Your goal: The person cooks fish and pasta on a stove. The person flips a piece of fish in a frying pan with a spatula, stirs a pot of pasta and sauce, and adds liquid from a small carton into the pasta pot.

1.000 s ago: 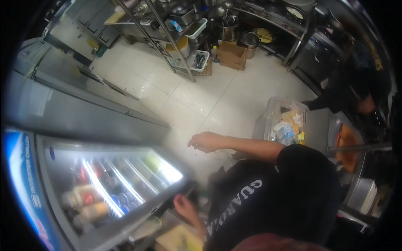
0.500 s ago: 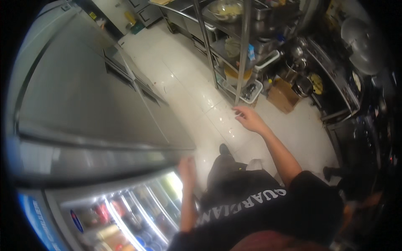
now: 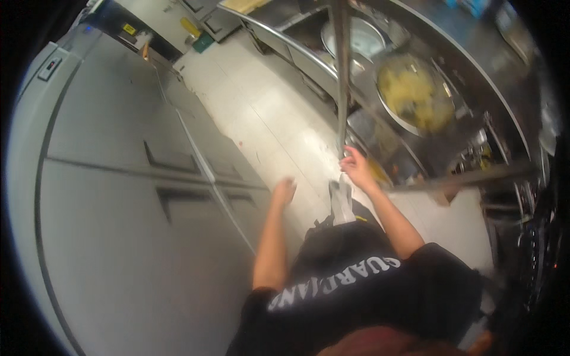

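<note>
My right hand (image 3: 356, 167) hangs in front of me with its fingers loosely apart and nothing visible in them. Its fingertips appear close to a metal shelf post (image 3: 342, 89); whether they touch it, I cannot tell. Over the pale floor, my left hand (image 3: 285, 191) is blurred, its fingers unclear, and no object shows in it. The steel refrigerator (image 3: 107, 136) is the nearest thing on that side. To the right of the post stands a wide metal bowl (image 3: 386, 107) holding yellow food (image 3: 409, 86). A second, pale round bowl (image 3: 362, 38) sits behind it.
The pale tiled floor (image 3: 237, 101) runs as an aisle between the refrigerator and the steel shelving. A steel counter with a rounded rail (image 3: 285, 38) stands farther ahead. A green container (image 3: 203, 43) lies at the far end. Dark cooking equipment (image 3: 522, 213) lines the right.
I have moved forward along the aisle. The lit glass-door cooler has left view, and the bowl of yellow food is nearer. My left hand has moved up and forward from beside the cooler.
</note>
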`<act>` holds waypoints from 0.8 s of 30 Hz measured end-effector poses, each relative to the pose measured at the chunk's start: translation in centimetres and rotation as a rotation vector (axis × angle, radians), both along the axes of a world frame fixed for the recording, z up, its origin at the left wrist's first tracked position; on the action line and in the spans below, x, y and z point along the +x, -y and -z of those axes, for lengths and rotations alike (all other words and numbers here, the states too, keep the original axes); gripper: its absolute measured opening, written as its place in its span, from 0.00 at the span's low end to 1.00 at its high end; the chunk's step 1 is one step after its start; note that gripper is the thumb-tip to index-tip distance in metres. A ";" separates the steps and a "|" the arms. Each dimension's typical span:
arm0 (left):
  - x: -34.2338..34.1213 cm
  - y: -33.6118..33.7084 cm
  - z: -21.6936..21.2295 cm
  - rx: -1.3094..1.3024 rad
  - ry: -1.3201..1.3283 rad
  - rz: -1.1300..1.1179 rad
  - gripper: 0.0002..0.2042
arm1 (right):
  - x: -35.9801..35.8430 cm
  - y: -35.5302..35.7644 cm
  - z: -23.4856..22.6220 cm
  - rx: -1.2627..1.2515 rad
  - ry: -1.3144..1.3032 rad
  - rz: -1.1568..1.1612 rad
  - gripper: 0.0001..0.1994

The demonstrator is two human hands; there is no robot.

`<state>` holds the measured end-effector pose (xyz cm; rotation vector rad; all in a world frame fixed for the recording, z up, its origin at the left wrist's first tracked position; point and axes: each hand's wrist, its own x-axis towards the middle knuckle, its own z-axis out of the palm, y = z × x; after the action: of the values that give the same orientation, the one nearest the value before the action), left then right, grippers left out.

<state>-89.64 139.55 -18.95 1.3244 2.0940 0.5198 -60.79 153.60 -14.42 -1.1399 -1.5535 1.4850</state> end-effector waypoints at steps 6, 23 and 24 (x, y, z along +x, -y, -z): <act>-15.1 15.9 15.3 -0.235 0.130 -0.547 0.06 | -27.5 -21.9 -3.3 -0.040 -0.333 0.109 0.30; -32.7 -18.0 1.8 -0.239 0.130 -0.058 0.13 | -10.8 -82.8 6.8 0.134 0.600 1.037 0.47; -33.0 -21.6 -0.1 -0.308 0.328 -0.281 0.15 | -10.6 -84.4 7.4 0.134 0.599 1.015 0.47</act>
<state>-122.61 161.16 -18.82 0.7233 1.9929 0.4699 -71.36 238.02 -21.83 -1.9815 -1.0538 0.3678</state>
